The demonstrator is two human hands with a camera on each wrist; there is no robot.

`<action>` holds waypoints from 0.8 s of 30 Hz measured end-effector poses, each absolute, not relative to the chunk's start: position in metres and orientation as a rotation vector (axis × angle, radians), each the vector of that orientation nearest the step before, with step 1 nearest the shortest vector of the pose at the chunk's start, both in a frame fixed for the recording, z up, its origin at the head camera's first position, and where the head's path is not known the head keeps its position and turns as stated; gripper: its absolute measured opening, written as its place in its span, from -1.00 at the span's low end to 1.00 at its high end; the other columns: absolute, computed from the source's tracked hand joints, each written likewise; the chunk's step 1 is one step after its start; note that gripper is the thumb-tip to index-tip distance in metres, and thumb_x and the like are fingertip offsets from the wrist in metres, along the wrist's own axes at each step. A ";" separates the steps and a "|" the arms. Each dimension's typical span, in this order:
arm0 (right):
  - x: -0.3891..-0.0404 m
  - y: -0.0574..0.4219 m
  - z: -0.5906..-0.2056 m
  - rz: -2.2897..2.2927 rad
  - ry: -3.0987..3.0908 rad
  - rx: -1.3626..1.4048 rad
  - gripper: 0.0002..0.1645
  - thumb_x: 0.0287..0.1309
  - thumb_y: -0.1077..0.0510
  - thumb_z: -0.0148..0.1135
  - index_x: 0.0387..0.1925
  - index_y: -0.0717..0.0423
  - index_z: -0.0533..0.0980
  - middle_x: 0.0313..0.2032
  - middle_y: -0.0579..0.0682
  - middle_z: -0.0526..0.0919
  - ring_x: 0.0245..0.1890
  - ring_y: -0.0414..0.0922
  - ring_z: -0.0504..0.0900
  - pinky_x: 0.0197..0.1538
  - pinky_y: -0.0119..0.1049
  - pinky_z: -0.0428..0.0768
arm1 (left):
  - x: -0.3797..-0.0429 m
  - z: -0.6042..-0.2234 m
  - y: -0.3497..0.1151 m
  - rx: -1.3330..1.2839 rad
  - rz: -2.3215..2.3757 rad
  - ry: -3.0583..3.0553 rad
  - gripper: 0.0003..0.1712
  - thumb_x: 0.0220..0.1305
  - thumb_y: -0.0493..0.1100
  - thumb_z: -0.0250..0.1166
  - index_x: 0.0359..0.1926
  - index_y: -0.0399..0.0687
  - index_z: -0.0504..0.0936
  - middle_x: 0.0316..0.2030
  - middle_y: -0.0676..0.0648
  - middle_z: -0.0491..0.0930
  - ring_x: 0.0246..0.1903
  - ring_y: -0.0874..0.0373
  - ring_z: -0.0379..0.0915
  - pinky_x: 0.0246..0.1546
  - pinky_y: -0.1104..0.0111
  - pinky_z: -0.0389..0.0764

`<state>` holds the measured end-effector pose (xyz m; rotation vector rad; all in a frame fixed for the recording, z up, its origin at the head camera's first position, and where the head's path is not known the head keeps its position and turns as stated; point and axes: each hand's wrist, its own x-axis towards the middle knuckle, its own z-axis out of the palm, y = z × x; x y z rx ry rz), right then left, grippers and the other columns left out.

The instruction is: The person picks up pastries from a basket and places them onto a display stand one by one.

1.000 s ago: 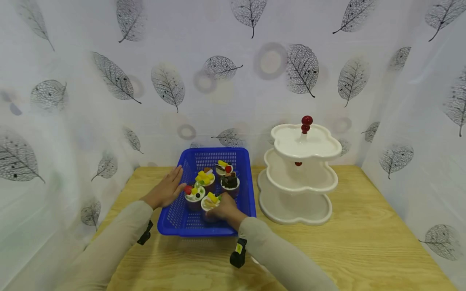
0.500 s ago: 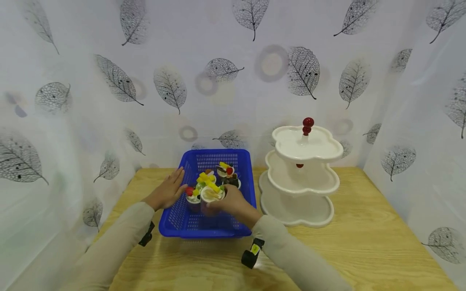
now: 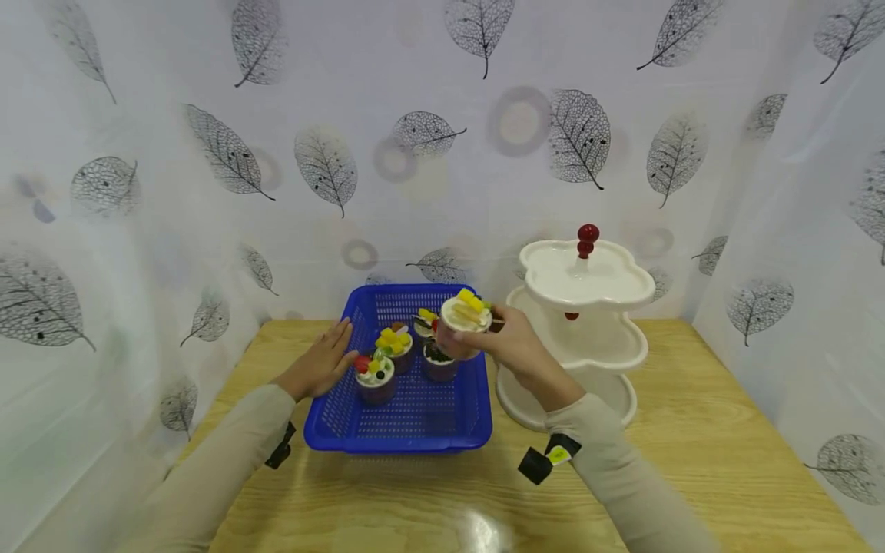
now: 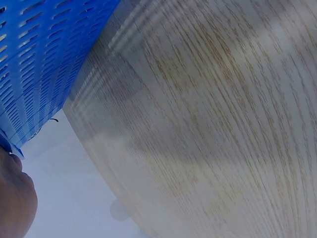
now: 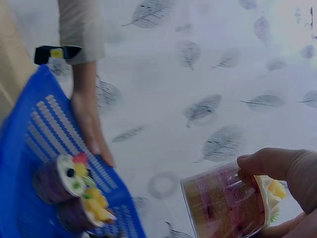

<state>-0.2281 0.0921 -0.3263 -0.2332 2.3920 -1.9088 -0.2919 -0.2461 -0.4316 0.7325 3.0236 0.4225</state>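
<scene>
My right hand (image 3: 522, 349) holds a clear dessert cup (image 3: 462, 326) by its sides, above the right side of the blue basket (image 3: 397, 445). Layered cake and pink filling show through the cup's wall in the right wrist view, with cream and yellow fruit on top. My left hand (image 3: 319, 362) rests with fingers extended on the basket's left rim. Inside the basket stand several more dessert cups, among them one with red fruit (image 3: 376, 378), one heaped with yellow cubes (image 3: 396, 347) and a dark-topped one (image 3: 439, 364).
A white three-tier stand (image 3: 588, 284) with a red knob (image 3: 588, 234) is on the wooden table (image 3: 705, 430), right of the basket. Behind the table hangs a leaf-patterned curtain (image 3: 415, 207).
The right hand has lifted the dessert cup from the basket's front and carried it up and to the right. The left hand has stayed on the rim.
</scene>
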 end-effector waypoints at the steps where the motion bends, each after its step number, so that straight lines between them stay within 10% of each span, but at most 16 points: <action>1: -0.227 0.100 -0.322 -1.928 2.384 -0.239 -0.25 0.00 0.20 0.42 0.22 0.35 0.34 0.07 0.24 0.52 0.05 0.06 0.50 0.14 -0.15 0.49 | -0.292 -0.432 -0.246 0.733 0.422 3.023 -0.28 0.56 0.03 -0.26 0.43 -0.48 -0.09 0.46 -0.38 -0.20 0.45 -0.28 -0.35 0.39 -0.15 -0.16; 24: -0.224 0.242 -0.265 -2.362 2.368 -0.086 -0.07 0.15 0.20 0.34 0.41 0.35 0.06 -0.02 -0.18 0.42 -0.02 -0.30 0.41 0.01 -0.60 0.42 | -0.292 -0.431 -0.245 0.739 0.431 3.017 -0.31 0.56 -0.02 -0.25 0.43 -0.49 -0.10 0.46 -0.38 -0.21 0.45 -0.29 -0.35 0.38 -0.16 -0.17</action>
